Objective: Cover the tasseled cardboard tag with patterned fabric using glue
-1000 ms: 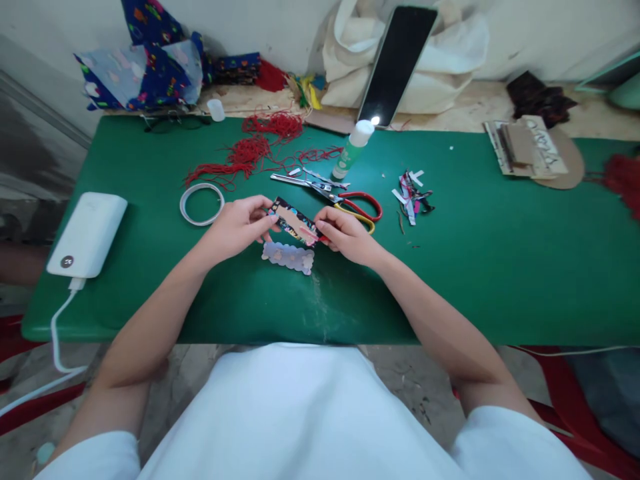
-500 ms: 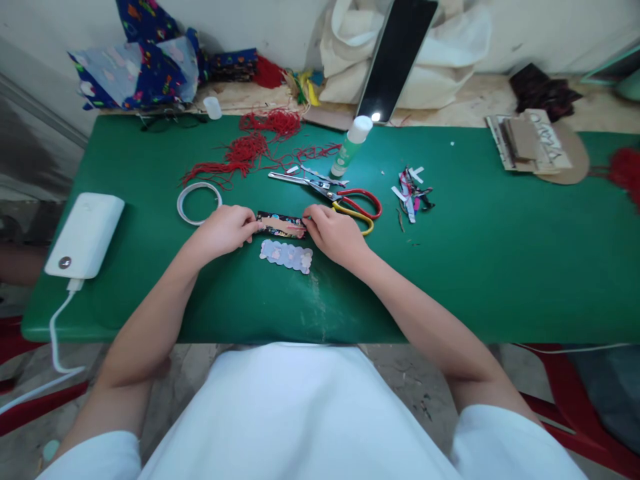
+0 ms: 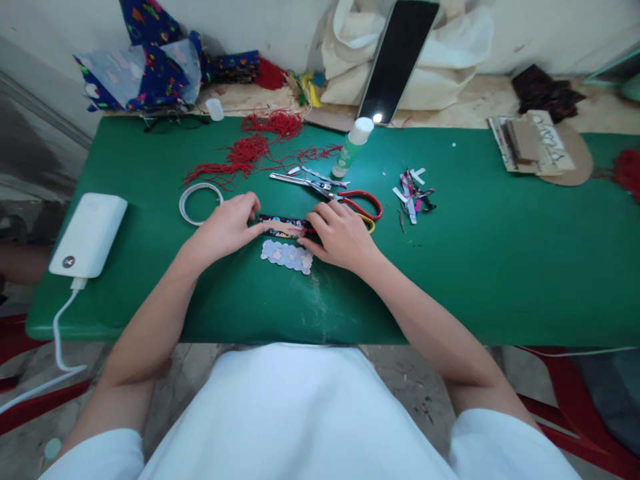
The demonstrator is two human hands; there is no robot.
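A dark patterned strip (image 3: 283, 227), with a tan patch along its middle, lies flat on the green table. Its left end is by the thumb of my left hand (image 3: 227, 223); the fingers of that hand are raised and apart. My right hand (image 3: 345, 237) grips the right end, its fingers along the far edge and the thumb at the near edge. That end is partly hidden under the hand, where something red shows. Just below lies a pale blue scalloped strip (image 3: 287, 257). Scissors (image 3: 363, 200) with red and yellow handles lie behind my right hand.
A roll of tape (image 3: 186, 208) is by my left hand. Behind are red yarn (image 3: 247, 152), a glue stick (image 3: 353, 148) and a leaning phone (image 3: 399, 60). Scraps (image 3: 413, 193) and cardboard pieces (image 3: 530, 147) lie right. A white power bank (image 3: 89, 233) with a cable is left.
My left fingers have lifted off the dark strip's left end and spread. My right hand has shifted its hold, its thumb now lower and farther from the fingers.
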